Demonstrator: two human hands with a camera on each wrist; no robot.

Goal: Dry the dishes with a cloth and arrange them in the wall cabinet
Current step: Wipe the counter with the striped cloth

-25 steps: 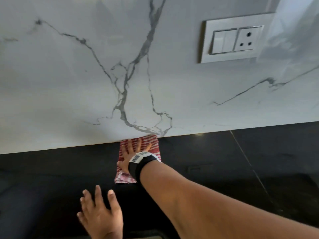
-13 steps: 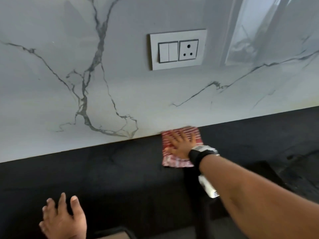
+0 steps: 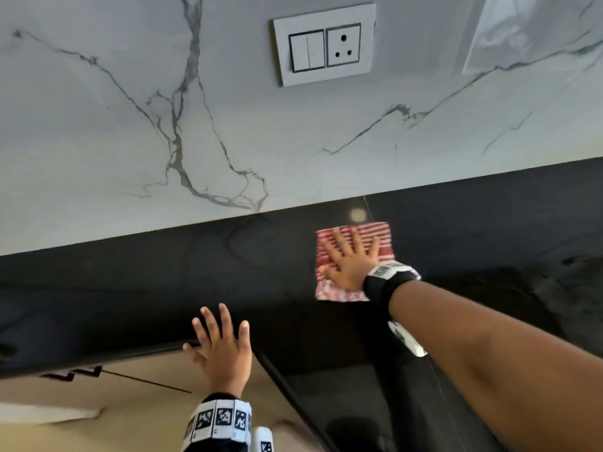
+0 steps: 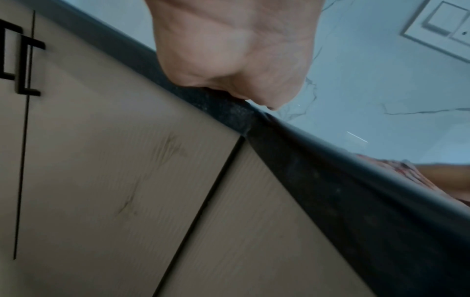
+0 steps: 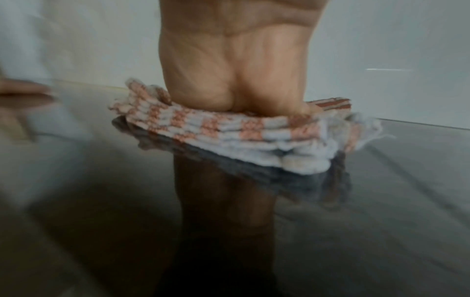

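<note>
Now right hand [image 3: 350, 264] flat, fingers spread, pressing folded cloth [image 3: 381, 236] on counter [image 3: 163, 282]; left hand [image 3: 223, 349] flat on counter edge.

1. Premises: a home kitchen.
2. Evidence: a polished black countertop [image 3: 195, 272] runs along a white marble-veined backsplash [image 3: 98, 125].
3. A switch-and-socket plate [image 3: 324, 44] is mounted on the wall above the countertop.
4. Beige wood-grain cabinet doors [image 4: 114, 160] with black handles [image 4: 23, 66] sit below the countertop.

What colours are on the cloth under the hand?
Red and white stripes on the cloth, clearest in the head view.
</note>
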